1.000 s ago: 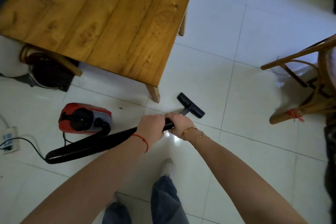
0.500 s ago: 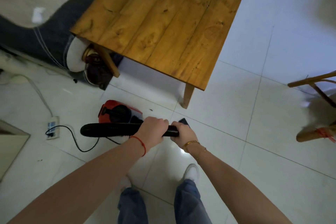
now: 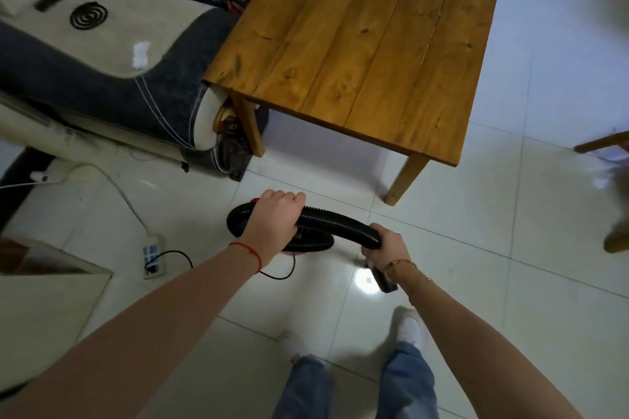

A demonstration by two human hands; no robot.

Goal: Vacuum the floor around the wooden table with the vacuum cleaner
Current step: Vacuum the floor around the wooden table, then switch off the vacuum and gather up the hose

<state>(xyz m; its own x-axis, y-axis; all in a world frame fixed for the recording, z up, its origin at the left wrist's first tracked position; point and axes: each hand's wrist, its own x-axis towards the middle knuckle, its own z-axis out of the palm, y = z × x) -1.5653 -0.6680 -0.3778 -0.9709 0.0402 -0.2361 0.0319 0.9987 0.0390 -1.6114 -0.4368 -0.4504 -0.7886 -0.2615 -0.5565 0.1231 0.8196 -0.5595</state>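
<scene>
Since a second ago, both hands have drawn the hose back from the counter leg, and the nozzle now sits nearer the feet.

Nearest the camera, two jean legs and white shoes (image 3: 410,328) stand on the pale tiled floor (image 3: 510,299). Ahead of them the right hand (image 3: 386,245), gold bracelets at the wrist, has its grip clenched round the lower end of the black ribbed hose (image 3: 335,219); the nozzle (image 3: 384,281) shows just under that wrist. Left of it, the left hand (image 3: 272,221), a red string at the wrist, grips the hose from above where it loops over the mostly hidden vacuum cleaner (image 3: 253,201). Further left lies a power strip (image 3: 153,257) with a black cord. Beyond the hose stands the wooden counter (image 3: 367,51), a sofa (image 3: 102,78) at its left edge. No writing is legible.
</scene>
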